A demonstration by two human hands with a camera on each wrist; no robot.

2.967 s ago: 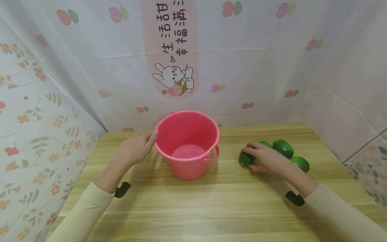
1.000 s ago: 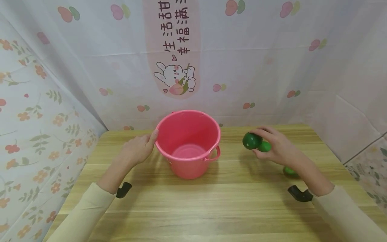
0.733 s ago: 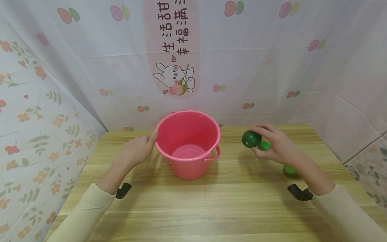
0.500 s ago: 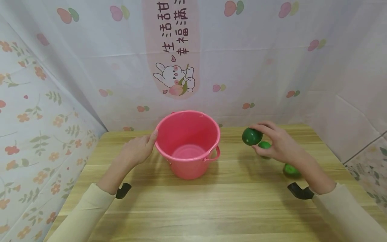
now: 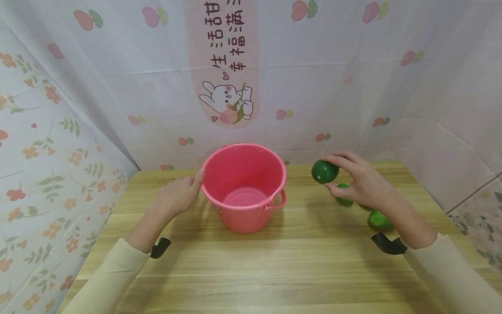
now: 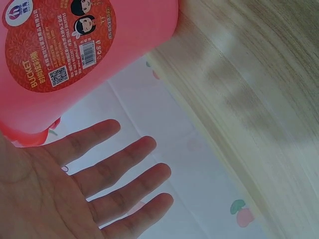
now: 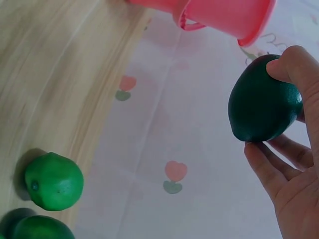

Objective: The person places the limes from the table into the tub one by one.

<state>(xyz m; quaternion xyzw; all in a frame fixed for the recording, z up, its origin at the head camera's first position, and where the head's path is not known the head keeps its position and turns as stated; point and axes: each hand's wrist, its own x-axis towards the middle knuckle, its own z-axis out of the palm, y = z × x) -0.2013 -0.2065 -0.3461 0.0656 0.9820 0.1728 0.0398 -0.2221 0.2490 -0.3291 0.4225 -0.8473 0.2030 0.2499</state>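
Observation:
A pink bucket [image 5: 245, 220] stands on the table toward the back, its inside showing no contents. My left hand [image 5: 176, 194] is at the bucket's left rim, thumb on the edge; in the left wrist view its four fingers [image 6: 124, 191] stretch out straight beside the labelled wall. Right of the bucket, my right hand [image 5: 362, 181] pinches a dark green, egg-shaped avocado [image 5: 324, 171] between thumb and fingertips, above the table. In the right wrist view, the thumb presses one side of the avocado [image 7: 261, 99]. A lime-like green fruit [image 7: 54, 181] lies below on the wood.
Another green fruit [image 5: 379, 221] lies near the right wrist, with part of one more [image 5: 365, 206] peeking from under the hand. The bucket's pink handle [image 5: 279, 200] sticks out to the right. A patterned cloth [image 5: 306, 78] hangs behind the wooden table [image 5: 243, 270].
The right hand has lifted the avocado off the table, and lately it drifts slightly upward and left. More of the fruits beneath shows. The left hand stays at the bucket's rim.

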